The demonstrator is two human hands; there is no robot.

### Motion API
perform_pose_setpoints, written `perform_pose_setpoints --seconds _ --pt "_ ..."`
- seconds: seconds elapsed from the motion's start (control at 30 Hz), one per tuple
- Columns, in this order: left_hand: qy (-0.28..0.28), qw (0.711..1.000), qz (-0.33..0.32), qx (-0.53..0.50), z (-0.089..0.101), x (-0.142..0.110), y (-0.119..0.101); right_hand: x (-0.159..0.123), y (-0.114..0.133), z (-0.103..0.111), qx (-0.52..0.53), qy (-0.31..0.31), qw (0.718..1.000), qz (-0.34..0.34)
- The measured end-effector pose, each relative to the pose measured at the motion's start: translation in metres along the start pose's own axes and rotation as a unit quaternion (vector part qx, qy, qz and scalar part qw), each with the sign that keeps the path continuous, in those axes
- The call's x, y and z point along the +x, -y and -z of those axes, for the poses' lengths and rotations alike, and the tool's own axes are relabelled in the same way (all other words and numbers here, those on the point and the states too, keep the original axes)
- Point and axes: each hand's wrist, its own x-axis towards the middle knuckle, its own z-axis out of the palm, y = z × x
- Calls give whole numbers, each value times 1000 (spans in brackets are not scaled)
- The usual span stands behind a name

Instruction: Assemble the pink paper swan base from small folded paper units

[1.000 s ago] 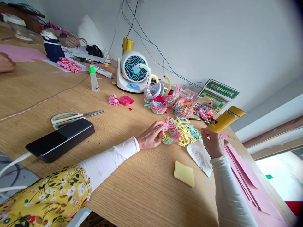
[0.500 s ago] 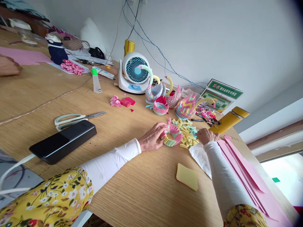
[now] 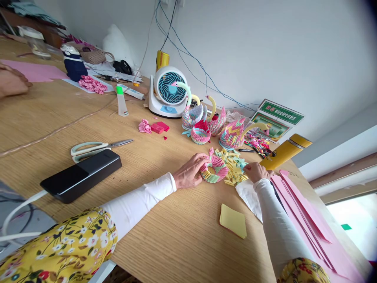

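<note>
My left hand (image 3: 191, 173) grips the left rim of a round bowl-shaped ring of folded paper pieces (image 3: 214, 169), pink, green and yellow, resting on the table. Just right of it lies a loose pile of small folded paper pieces (image 3: 233, 165), mostly yellow with some pale blue and green. At the pile's right edge, the fingers of my right hand (image 3: 257, 172) are pinched together by the blue pieces. What lies between those fingertips is too small to make out. Nearer me is a stack of yellow paper squares (image 3: 232, 221).
Paper swans (image 3: 232, 133) and a small paper basket (image 3: 200, 133) stand behind the pile, beside a fan (image 3: 171, 92). Scissors (image 3: 88, 148) and a black device (image 3: 82, 175) lie left. A yellow flask (image 3: 285, 151) and pink sheets (image 3: 306, 220) lie right. Another person's hand (image 3: 11, 80) shows far left.
My right hand has shifted slightly left, its fingertips now against the blue pieces. My left hand stays on the paper ring. The whole view has moved very slightly.
</note>
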Motion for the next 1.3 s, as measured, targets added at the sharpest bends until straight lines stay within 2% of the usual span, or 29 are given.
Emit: perform_pose_setpoints --seconds 0.27,0.47,0.63,0.67,0.73,0.8,0.9,1.1,1.2,1.3 --pt "-13 1000 -3 -10 -2 -1 3 -7 0 7 84 -37 996 -10" --pt "-101 995 23 -9 0 0 3 -23 2 23 217 -89 972 5" --pt "-160 985 64 -18 3 3 -8 -51 23 39 368 -58 923 97" --pt "-164 984 68 -28 3 3 -12 -59 30 42 400 -44 908 118" --pt "-160 983 72 -53 3 4 -21 -75 45 49 499 4 852 159" --pt "-148 982 79 -81 2 4 -30 -89 58 56 527 47 827 187" --pt "-128 980 105 -114 4 5 -43 -105 73 65 501 72 831 232" --pt "-128 953 179 -208 3 6 -50 -120 87 75 420 43 866 266" --pt "-137 930 195 -279 1 7 -49 -122 89 76 422 35 864 271" --pt "-144 906 202 -343 0 9 -49 -121 88 75 453 43 847 274"
